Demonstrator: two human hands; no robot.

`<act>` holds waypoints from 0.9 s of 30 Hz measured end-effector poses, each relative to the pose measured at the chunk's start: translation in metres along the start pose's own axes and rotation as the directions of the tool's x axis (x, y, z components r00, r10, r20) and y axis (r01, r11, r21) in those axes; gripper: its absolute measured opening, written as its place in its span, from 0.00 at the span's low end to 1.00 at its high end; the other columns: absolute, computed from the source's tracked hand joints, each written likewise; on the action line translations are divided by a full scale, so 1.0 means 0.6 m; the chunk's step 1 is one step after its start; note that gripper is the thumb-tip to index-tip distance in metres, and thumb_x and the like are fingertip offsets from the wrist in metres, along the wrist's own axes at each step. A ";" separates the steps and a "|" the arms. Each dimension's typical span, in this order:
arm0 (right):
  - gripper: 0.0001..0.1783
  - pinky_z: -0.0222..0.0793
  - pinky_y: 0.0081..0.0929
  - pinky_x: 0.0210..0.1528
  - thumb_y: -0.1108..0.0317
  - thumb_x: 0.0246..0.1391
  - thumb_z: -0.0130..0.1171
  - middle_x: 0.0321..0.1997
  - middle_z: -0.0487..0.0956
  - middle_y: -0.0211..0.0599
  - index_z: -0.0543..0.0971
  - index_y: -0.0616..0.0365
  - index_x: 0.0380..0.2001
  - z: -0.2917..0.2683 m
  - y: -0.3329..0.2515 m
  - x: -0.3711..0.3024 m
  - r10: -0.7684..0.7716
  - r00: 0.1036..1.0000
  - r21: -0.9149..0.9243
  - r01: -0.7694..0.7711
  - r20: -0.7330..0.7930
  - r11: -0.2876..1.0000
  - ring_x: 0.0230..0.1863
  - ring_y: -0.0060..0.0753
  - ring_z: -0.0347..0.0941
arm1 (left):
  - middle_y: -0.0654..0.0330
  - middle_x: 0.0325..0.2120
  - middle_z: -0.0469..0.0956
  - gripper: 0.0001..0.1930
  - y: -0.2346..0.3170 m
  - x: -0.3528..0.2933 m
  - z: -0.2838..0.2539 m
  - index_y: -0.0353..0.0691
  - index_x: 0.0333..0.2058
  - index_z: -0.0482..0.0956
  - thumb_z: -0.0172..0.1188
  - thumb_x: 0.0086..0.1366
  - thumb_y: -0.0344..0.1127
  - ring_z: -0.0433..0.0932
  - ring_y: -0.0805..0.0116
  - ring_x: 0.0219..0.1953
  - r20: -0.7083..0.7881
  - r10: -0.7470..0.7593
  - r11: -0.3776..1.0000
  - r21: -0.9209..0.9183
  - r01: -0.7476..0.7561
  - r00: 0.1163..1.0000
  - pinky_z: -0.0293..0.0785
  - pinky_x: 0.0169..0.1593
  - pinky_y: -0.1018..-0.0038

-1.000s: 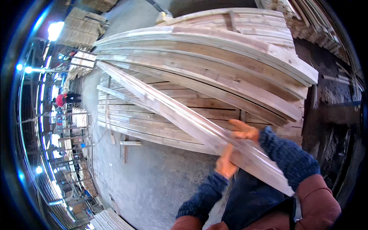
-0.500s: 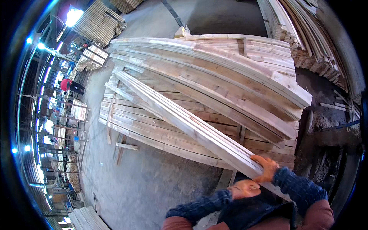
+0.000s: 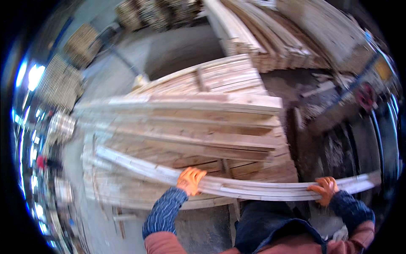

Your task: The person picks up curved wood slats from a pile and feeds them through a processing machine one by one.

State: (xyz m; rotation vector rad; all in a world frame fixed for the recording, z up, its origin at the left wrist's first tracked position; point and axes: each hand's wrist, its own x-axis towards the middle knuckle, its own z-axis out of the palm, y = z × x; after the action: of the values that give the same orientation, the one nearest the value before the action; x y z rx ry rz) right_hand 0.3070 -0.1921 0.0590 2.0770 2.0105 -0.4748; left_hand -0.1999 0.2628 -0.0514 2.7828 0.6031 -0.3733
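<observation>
A bundle of several long, narrow wooden boards (image 3: 258,190) lies across the front of me, its left end over the stacked lumber and its right end past the stack's edge. My left hand (image 3: 191,181), in an orange glove, is closed over the boards near their middle. Toward their right end, my right hand (image 3: 325,190), gloved alike, grips them too. Both palms are hidden. Beneath and beyond the bundle is a wide stack of planks (image 3: 253,169), with several thicker beams (image 3: 211,137) lying loosely on top.
More piled planks (image 3: 270,42) stand at the far right. At the right is dark machinery with a red wheel (image 3: 364,96). Stacked wood (image 3: 59,82) stands at the far left, where a person in red (image 3: 42,162) shows small. Grey floor (image 3: 190,226) runs along the near side.
My left hand has moved leftward along the boards, away from my right hand. The bundle now lies more crosswise before me, and my view has turned to the right.
</observation>
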 end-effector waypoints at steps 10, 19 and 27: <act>0.48 0.67 0.55 0.69 0.58 0.40 0.76 0.61 0.79 0.40 0.71 0.10 0.66 0.068 0.144 -0.133 -0.030 0.971 0.125 0.061 -0.239 0.990 0.63 0.49 0.75 | 0.53 0.47 0.80 0.45 0.186 0.029 0.035 0.44 0.58 0.75 0.80 0.39 0.54 0.77 0.48 0.53 -0.066 0.116 0.992 0.062 -0.112 0.991 0.70 0.59 0.49; 0.58 0.56 0.59 0.78 0.62 0.33 0.72 0.76 0.68 0.42 0.65 0.18 0.73 0.079 0.264 -0.254 -0.001 0.924 -0.005 0.000 -0.383 1.000 0.76 0.54 0.63 | 0.53 0.49 0.81 0.30 0.394 0.045 -0.102 0.41 0.57 0.77 0.63 0.54 0.43 0.78 0.49 0.54 -0.208 0.089 0.989 0.138 -0.061 0.974 0.71 0.60 0.50; 0.52 0.65 0.55 0.74 0.70 0.27 0.75 0.69 0.74 0.46 0.74 0.45 0.66 0.045 0.257 -0.283 0.318 0.690 0.273 -0.178 -0.650 0.945 0.72 0.54 0.69 | 0.52 0.49 0.80 0.37 0.663 0.132 -0.169 0.44 0.60 0.74 0.70 0.49 0.48 0.77 0.48 0.55 -0.286 0.093 0.987 0.152 -0.050 0.954 0.70 0.60 0.48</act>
State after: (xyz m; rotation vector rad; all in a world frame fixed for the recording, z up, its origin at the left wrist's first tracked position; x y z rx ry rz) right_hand 0.4555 -0.3670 0.0861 2.9185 1.9982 0.2288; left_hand 0.0622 -0.0257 0.1006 3.0157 0.5551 0.0148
